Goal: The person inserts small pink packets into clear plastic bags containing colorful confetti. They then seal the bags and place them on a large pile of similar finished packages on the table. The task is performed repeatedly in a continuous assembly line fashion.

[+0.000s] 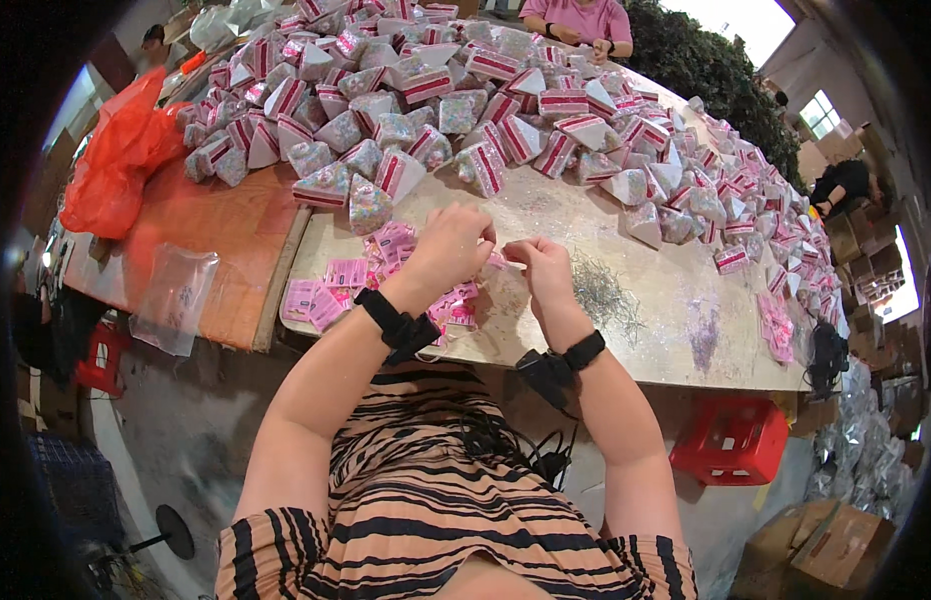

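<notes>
Over the table's near edge, my left hand point(454, 242) is closed, thumb and fingers pinched together; what they hold, if anything, is hidden. Close to its right, my right hand point(546, 268) pinches at a small pink card tag point(498, 260), which shows in the gap between the two hands. Beneath and left of my left hand lies a heap of pink printed card tags point(348, 272). Right of my right hand is a loose pile of thin metal wire pieces point(604, 292). Beyond the hands, cake-slice-shaped ornaments point(396, 130) with glittery sides and pink bands are piled high.
The pale tabletop point(676, 310) meets an orange-brown board point(216, 250) on the left. A red plastic bag point(126, 160) and a clear bag point(176, 295) lie there. Pink tags point(776, 325) sit far right. A red stool point(731, 440) stands below. Another person point(581, 22) works across the table.
</notes>
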Motion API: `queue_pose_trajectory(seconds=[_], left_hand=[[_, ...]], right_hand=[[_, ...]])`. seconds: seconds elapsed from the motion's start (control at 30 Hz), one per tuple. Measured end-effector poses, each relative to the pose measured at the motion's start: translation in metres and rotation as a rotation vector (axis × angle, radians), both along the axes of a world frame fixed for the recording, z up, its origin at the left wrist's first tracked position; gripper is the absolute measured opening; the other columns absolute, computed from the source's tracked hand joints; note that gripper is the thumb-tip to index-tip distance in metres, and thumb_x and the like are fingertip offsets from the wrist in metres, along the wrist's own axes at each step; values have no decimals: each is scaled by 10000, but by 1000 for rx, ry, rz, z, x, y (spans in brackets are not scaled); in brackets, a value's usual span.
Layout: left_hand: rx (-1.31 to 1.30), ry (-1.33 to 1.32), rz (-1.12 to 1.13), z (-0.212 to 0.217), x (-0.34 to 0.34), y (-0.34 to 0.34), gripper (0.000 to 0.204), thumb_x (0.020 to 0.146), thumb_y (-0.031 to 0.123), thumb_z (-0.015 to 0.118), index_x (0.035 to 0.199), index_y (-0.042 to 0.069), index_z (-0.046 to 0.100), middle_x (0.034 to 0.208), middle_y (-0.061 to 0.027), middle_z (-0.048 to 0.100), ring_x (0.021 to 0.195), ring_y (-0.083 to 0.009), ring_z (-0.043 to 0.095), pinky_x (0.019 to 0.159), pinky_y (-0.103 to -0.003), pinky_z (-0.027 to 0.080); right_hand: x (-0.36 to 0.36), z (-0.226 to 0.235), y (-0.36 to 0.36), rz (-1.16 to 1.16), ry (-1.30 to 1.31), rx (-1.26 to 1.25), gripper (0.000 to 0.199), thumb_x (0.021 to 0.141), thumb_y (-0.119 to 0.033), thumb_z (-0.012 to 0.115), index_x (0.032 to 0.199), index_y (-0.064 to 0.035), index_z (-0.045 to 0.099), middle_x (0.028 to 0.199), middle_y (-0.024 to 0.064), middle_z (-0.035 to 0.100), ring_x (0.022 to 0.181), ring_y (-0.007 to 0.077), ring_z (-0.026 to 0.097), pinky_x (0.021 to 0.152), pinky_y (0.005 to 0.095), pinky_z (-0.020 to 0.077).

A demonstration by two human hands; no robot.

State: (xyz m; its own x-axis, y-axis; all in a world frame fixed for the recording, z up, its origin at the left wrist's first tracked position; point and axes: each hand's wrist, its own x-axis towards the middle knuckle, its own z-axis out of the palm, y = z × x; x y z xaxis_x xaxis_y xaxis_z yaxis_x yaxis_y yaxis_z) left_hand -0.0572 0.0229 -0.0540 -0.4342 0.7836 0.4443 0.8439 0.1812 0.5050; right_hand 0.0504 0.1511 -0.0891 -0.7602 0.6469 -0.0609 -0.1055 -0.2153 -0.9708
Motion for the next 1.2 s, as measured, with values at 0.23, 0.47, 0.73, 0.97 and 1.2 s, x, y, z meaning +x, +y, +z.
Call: queue_pose_trajectory(seconds=[0.23, 0.47, 0.73, 0.97, 1.2], left_hand=[[133, 37, -64, 21, 18, -9, 180, 698, 77, 665, 871, 47, 629, 883, -113, 599, 957, -316, 552, 868, -427, 385], [163, 72, -42, 35, 17, -7, 87, 744, 87, 682, 782, 22, 639, 802, -118, 606, 874, -306, 576, 820, -399, 396], [255, -196, -66, 37, 29, -6, 85, 747, 53, 682, 762, -27, 658, 729, -153, 607, 704, -309, 595, 608, -379, 439], [160, -46, -231, 47, 31, -8, 50, 742, 67, 656, 722, 23, 669, 718, -126, 598, 745, -312, 587, 662, -390, 443], [20, 46, -382, 60, 34, -6, 164, 731, 116, 688, 882, 60, 655, 887, -121, 589, 891, -317, 558, 823, -422, 422]], right_hand=[[7, 35, -3, -17, -188, -174, 121, 859, -142, 588, 841, -53, 669, 845, 46, 689, 798, 138, 637, 679, 296, 430], [8, 33, -6, -4, -67, -127, 79, 871, -144, 621, 897, -75, 650, 835, 30, 682, 739, 113, 609, 657, 266, 409], [31, 42, -10, 144, 107, -361, 87, 932, -99, 568, 968, -21, 551, 797, 57, 597, 643, 163, 604, 556, 274, 455], [55, 48, 1, 313, 65, -259, 150, 958, -153, 555, 1004, -11, 549, 830, 95, 634, 676, 210, 667, 530, 281, 472], [66, 38, 6, 331, 158, -319, 84, 924, -81, 575, 921, 3, 577, 777, 99, 636, 602, 177, 617, 534, 279, 485]])
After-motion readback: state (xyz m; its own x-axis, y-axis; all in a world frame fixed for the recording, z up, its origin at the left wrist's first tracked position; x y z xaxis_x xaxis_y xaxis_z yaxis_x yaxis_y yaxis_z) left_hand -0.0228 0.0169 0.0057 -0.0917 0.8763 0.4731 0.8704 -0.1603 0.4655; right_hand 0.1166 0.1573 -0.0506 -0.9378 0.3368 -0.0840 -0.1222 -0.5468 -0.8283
